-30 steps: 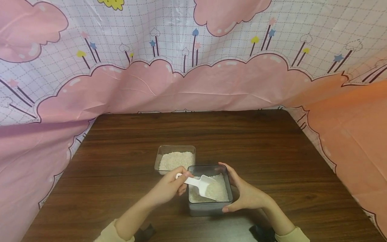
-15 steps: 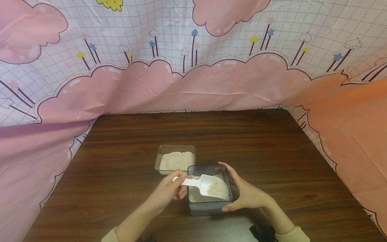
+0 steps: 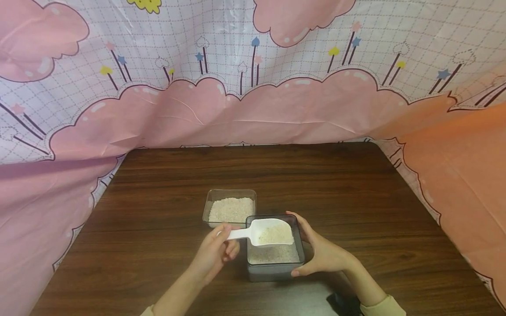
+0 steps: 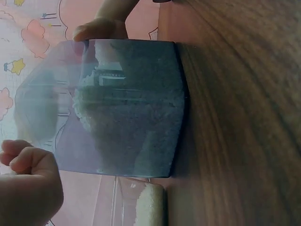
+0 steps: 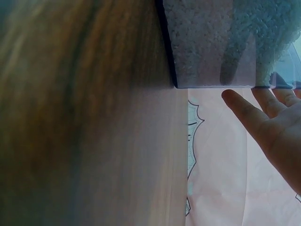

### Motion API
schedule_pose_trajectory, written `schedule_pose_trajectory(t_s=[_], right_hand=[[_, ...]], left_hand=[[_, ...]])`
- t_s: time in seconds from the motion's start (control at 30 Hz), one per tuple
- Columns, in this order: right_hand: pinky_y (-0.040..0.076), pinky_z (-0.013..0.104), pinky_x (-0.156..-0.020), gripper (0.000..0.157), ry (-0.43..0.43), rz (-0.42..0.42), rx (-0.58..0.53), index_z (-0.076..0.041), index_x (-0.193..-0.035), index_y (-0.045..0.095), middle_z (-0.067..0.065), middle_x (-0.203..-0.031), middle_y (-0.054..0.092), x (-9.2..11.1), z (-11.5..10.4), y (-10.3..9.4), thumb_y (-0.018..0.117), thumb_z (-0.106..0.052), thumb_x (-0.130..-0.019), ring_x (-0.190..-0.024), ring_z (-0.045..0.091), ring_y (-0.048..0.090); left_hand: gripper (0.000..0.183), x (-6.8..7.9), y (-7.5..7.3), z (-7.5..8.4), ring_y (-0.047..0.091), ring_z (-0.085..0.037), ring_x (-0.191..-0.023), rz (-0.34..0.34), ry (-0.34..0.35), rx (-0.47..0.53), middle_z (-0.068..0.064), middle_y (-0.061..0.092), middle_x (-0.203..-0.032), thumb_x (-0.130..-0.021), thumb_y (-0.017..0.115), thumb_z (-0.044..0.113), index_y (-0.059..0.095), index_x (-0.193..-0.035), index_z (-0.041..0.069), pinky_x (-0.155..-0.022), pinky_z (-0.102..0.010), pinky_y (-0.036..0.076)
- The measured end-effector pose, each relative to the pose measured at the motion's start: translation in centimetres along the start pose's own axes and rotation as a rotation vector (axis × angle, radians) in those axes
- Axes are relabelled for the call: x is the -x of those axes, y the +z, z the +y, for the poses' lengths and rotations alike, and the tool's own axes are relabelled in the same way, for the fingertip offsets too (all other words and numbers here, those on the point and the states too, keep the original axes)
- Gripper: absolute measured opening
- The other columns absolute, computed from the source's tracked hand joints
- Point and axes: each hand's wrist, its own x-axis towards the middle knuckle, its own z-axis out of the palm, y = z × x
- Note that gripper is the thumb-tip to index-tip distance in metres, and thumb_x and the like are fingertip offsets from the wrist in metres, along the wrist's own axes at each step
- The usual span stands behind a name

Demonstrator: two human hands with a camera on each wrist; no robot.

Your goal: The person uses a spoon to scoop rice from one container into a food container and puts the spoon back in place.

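My left hand [image 3: 215,250] pinches the handle of a white scoop [image 3: 256,228], which bears a heap of rice [image 3: 276,233]. The scoop hangs level over the mouth of a deep, smoky see-through container [image 3: 272,273]. More rice [image 4: 141,103] shows through that container's walls in the left wrist view. On its right side my right hand [image 3: 322,252] grips the container, with the thumb at the near corner and the fingers reaching the far one. The right wrist view shows this hand's fingers [image 5: 244,110] spread right at the wall.
Behind and to the left stands a shallow clear tray [image 3: 206,210], also with rice in it. The dark wooden table [image 3: 336,184] is bounded at the back and sides by a patterned pink and white cloth [image 3: 245,118]. A dark object [image 3: 341,303] lies near the right forearm.
The scoop has risen out of the rice in the deep container, levelled, and shifted slightly left with its load. My left hand moved with it; the right hand and both containers stayed in place.
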Motion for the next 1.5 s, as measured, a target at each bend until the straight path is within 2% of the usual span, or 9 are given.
schedule_pose_trajectory(t_s=[0.1,0.33,0.5,0.8,0.97,1.1,1.3,1.4,1.5], right_hand=[[0.022,0.075,-0.1,0.125,-0.011,-0.007,0.001,-0.024,-0.156,-0.003,0.022,-0.159,0.001,0.0,0.1,-0.1,0.089,-0.019,-0.07,-0.142,0.052,0.008],[0.024,0.073,-0.102,0.126,-0.013,0.004,-0.001,-0.025,-0.156,-0.002,0.02,-0.16,0.004,0.0,0.1,-0.1,0.09,-0.02,-0.069,-0.144,0.046,0.009],[0.023,0.072,-0.103,0.126,0.014,0.007,-0.006,-0.025,-0.156,-0.001,0.018,-0.16,0.006,0.1,0.0,-0.1,0.09,-0.021,-0.069,-0.144,0.046,0.009],[0.023,0.074,-0.102,0.124,-0.001,0.016,0.004,-0.027,-0.156,0.001,0.023,-0.158,0.008,0.1,0.1,0.1,0.09,-0.02,-0.069,-0.144,0.045,0.009],[0.024,0.073,-0.102,0.123,0.002,0.023,0.001,-0.027,-0.156,0.003,0.023,-0.158,0.008,0.1,0.0,0.1,0.09,-0.02,-0.068,-0.144,0.045,0.009],[0.024,0.072,-0.103,0.123,-0.004,0.022,0.004,-0.026,-0.156,0.003,0.019,-0.157,0.012,0.0,0.0,0.2,0.09,-0.021,-0.069,-0.144,0.044,0.009],[0.023,0.073,-0.102,0.123,-0.023,0.016,0.008,-0.024,-0.156,0.002,0.014,-0.156,0.017,0.1,0.1,0.2,0.089,-0.021,-0.07,-0.144,0.044,0.009],[0.022,0.073,-0.102,0.123,-0.028,0.009,0.01,-0.025,-0.156,0.001,0.014,-0.156,0.016,0.1,0.1,0.1,0.089,-0.021,-0.07,-0.144,0.045,0.007],[0.022,0.073,-0.102,0.123,-0.031,0.005,0.01,-0.025,-0.156,0.001,0.014,-0.156,0.016,0.1,0.2,0.0,0.089,-0.02,-0.07,-0.144,0.045,0.007]], left_hand=[[0.025,0.0,-0.2,-0.1,0.043,-0.005,-0.059,-0.033,0.058,0.043,0.008,0.041,-0.064,-0.108,0.035,0.029,0.05,-0.11,0.009,-0.055,-0.017,0.032],[0.026,-0.1,-0.3,0.4,0.042,-0.004,-0.059,-0.089,0.142,0.09,0.009,0.041,-0.064,-0.109,0.031,0.028,0.05,-0.109,0.01,-0.057,-0.018,0.033],[0.026,-0.1,-0.7,1.5,0.041,-0.004,-0.059,-0.084,0.192,0.109,0.009,0.04,-0.065,-0.109,0.029,0.026,0.051,-0.109,0.012,-0.055,-0.02,0.027],[0.033,-0.2,-1.9,3.6,0.03,-0.011,-0.059,-0.149,0.361,0.209,0.006,0.04,-0.067,-0.11,0.022,0.018,0.055,-0.11,0.014,-0.056,-0.027,0.018],[0.029,-0.5,-3.2,4.5,0.03,-0.012,-0.059,-0.051,0.415,0.161,0.007,0.043,-0.067,-0.109,0.026,0.02,0.054,-0.11,0.014,-0.057,-0.028,0.018],[0.025,-0.7,-4.4,4.8,0.034,-0.009,-0.059,0.06,0.416,0.098,0.006,0.042,-0.066,-0.109,0.028,0.021,0.052,-0.108,0.013,-0.057,-0.029,0.016],[0.022,-0.7,-5.9,4.5,0.042,-0.007,-0.059,0.218,0.33,0.017,0.005,0.041,-0.065,-0.108,0.034,0.027,0.049,-0.108,0.011,-0.054,-0.022,0.022],[0.024,-0.8,-6.9,3.9,0.043,-0.008,-0.06,0.276,0.28,-0.029,0.005,0.042,-0.065,-0.108,0.035,0.028,0.049,-0.11,0.008,-0.054,-0.017,0.03],[0.025,-1.2,-7.9,3.1,0.044,-0.009,-0.06,0.317,0.241,-0.082,0.004,0.042,-0.065,-0.108,0.035,0.026,0.048,-0.111,0.005,-0.054,-0.017,0.032]])
